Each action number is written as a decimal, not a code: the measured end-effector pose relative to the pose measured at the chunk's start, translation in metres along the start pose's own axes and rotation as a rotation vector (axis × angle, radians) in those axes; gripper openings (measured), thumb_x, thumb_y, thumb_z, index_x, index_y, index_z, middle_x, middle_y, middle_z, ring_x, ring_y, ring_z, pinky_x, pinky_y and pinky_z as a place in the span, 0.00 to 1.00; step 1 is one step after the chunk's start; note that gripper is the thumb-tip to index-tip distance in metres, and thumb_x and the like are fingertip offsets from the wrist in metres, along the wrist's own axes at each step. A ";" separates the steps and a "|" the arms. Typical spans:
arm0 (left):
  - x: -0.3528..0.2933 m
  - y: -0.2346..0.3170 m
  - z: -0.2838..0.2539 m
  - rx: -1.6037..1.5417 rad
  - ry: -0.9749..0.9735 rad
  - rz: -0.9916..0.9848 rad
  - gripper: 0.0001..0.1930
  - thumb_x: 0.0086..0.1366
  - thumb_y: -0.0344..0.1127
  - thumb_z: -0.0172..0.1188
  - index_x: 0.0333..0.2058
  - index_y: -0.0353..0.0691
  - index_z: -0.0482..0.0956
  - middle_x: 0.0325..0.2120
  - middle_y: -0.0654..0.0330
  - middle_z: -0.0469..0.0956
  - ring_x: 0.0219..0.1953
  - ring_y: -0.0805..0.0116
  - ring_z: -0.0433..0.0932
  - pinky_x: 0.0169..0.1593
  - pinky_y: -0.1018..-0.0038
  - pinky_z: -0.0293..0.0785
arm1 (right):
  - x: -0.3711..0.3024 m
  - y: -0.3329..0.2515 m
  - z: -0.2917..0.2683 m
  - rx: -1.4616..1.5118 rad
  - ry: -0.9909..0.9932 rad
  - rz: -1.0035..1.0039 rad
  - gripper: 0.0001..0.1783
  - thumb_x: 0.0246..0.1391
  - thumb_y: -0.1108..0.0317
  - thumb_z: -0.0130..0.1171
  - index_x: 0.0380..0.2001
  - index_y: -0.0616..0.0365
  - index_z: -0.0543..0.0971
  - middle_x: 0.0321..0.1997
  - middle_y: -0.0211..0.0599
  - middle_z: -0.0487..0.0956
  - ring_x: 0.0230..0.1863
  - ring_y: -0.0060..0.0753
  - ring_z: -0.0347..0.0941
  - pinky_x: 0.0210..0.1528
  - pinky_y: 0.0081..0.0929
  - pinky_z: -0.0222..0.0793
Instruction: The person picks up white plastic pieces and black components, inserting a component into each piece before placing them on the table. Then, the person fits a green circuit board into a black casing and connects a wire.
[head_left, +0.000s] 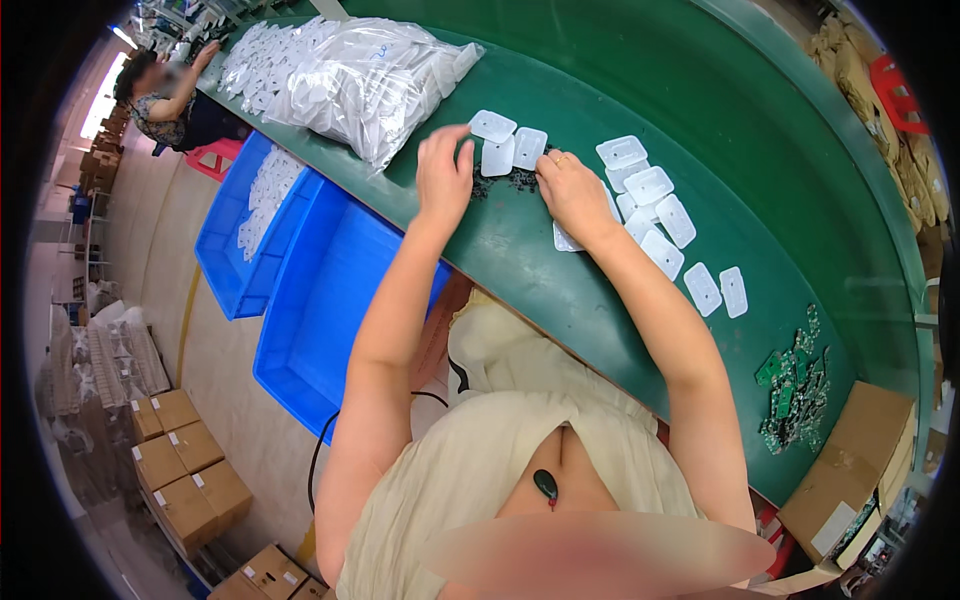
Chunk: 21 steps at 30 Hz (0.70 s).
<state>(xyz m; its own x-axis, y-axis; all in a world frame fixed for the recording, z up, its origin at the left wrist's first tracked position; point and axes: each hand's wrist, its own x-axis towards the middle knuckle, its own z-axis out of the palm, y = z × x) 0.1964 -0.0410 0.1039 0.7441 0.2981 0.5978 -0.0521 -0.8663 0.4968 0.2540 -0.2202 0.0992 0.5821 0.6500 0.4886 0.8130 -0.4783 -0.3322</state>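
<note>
My left hand (pixel 444 172) is at the edge of a small group of translucent white plastic plates, its thumb and fingers apart. Its fingertips come close to the upper white plate (pixel 491 125); whether they touch it I cannot tell. Two more plates lie just beside it, including another white plate (pixel 529 149). A scatter of small black parts (pixel 524 181) lies below these plates, between my hands. My right hand (pixel 576 192) has its fingers drawn together at the right side of this scatter. What its fingertips hold, if anything, is too small to make out.
Several loose white plates (pixel 650 186) lie right of my right arm on the green table (pixel 520 245). A clear bag of white parts (pixel 375 85) stands at the upper left. Blue bins (pixel 335 270) are along the table's left edge. Green circuit boards (pixel 795 390) and a cardboard box (pixel 850 465) are at right.
</note>
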 end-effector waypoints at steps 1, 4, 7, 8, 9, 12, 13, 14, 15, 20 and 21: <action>0.010 -0.003 0.006 0.014 -0.007 0.000 0.13 0.54 0.27 0.52 0.41 0.40 0.73 0.39 0.56 0.73 0.42 0.55 0.70 0.47 0.67 0.64 | 0.001 0.000 0.000 0.018 0.028 -0.016 0.05 0.40 0.74 0.53 0.25 0.59 0.70 0.29 0.37 0.71 0.35 0.39 0.69 0.34 0.32 0.68; 0.032 -0.024 0.026 0.103 -0.067 0.094 0.16 0.53 0.27 0.53 0.43 0.40 0.72 0.41 0.56 0.71 0.44 0.55 0.68 0.48 0.66 0.64 | 0.003 0.000 -0.008 0.116 0.017 0.052 0.05 0.41 0.72 0.53 0.26 0.59 0.70 0.28 0.37 0.71 0.32 0.40 0.69 0.32 0.32 0.68; 0.049 -0.027 0.024 0.247 -0.431 0.250 0.19 0.49 0.26 0.56 0.44 0.40 0.71 0.43 0.56 0.70 0.45 0.54 0.66 0.50 0.65 0.63 | 0.006 0.004 -0.015 0.288 -0.003 0.284 0.04 0.44 0.72 0.53 0.25 0.58 0.70 0.29 0.37 0.73 0.29 0.37 0.71 0.29 0.30 0.68; 0.056 -0.027 0.021 0.239 -0.524 0.227 0.21 0.48 0.26 0.57 0.44 0.40 0.71 0.42 0.56 0.69 0.45 0.54 0.66 0.51 0.65 0.63 | 0.006 0.008 -0.017 0.286 -0.004 0.290 0.04 0.44 0.72 0.53 0.25 0.58 0.70 0.29 0.37 0.73 0.29 0.37 0.71 0.29 0.30 0.68; 0.061 -0.025 0.018 0.231 -0.619 0.206 0.22 0.46 0.25 0.58 0.44 0.41 0.71 0.42 0.56 0.68 0.46 0.53 0.65 0.51 0.66 0.62 | 0.007 0.012 -0.019 0.479 -0.025 0.407 0.03 0.47 0.73 0.51 0.27 0.60 0.69 0.30 0.37 0.74 0.28 0.31 0.71 0.28 0.25 0.67; 0.063 -0.031 0.014 0.200 -0.606 0.171 0.19 0.44 0.29 0.63 0.38 0.39 0.71 0.36 0.55 0.68 0.42 0.54 0.65 0.46 0.66 0.64 | 0.008 0.017 -0.030 0.883 -0.031 0.588 0.03 0.52 0.73 0.49 0.29 0.61 0.69 0.31 0.37 0.75 0.27 0.23 0.71 0.26 0.19 0.65; 0.063 -0.031 0.011 0.183 -0.625 0.098 0.19 0.43 0.31 0.64 0.35 0.39 0.70 0.34 0.55 0.68 0.41 0.55 0.65 0.44 0.66 0.64 | 0.008 0.017 -0.035 1.097 -0.019 0.644 0.04 0.52 0.72 0.49 0.28 0.61 0.69 0.32 0.38 0.76 0.28 0.21 0.71 0.25 0.17 0.64; 0.060 -0.036 0.011 0.146 -0.613 0.102 0.19 0.42 0.33 0.66 0.32 0.39 0.68 0.32 0.54 0.67 0.39 0.55 0.65 0.42 0.66 0.64 | 0.006 0.015 -0.041 1.181 0.011 0.654 0.05 0.51 0.71 0.52 0.28 0.61 0.70 0.28 0.34 0.75 0.25 0.19 0.69 0.24 0.14 0.62; 0.059 -0.036 0.011 0.151 -0.608 0.097 0.19 0.42 0.33 0.66 0.32 0.39 0.68 0.32 0.54 0.67 0.39 0.55 0.65 0.42 0.66 0.64 | 0.005 0.012 -0.047 1.185 0.006 0.647 0.05 0.51 0.71 0.52 0.28 0.61 0.70 0.28 0.34 0.75 0.25 0.19 0.69 0.24 0.14 0.62; 0.054 -0.025 0.006 0.092 -0.497 -0.022 0.18 0.45 0.33 0.65 0.31 0.39 0.65 0.30 0.52 0.69 0.36 0.52 0.68 0.39 0.63 0.66 | -0.014 0.013 -0.079 1.130 0.003 0.811 0.08 0.48 0.68 0.58 0.27 0.62 0.72 0.22 0.29 0.72 0.22 0.16 0.68 0.23 0.13 0.63; 0.055 -0.024 0.007 0.101 -0.484 -0.034 0.18 0.45 0.33 0.65 0.31 0.39 0.65 0.30 0.52 0.69 0.36 0.52 0.68 0.39 0.63 0.66 | -0.017 0.011 -0.086 1.122 -0.017 0.885 0.09 0.47 0.68 0.59 0.27 0.62 0.73 0.21 0.29 0.73 0.21 0.16 0.68 0.23 0.12 0.63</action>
<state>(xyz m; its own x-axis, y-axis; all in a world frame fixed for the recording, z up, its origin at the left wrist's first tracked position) 0.2436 -0.0063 0.1205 0.9695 0.1269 0.2096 0.0243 -0.9010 0.4332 0.2512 -0.2878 0.1567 0.8897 0.3999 -0.2200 -0.2333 -0.0158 -0.9723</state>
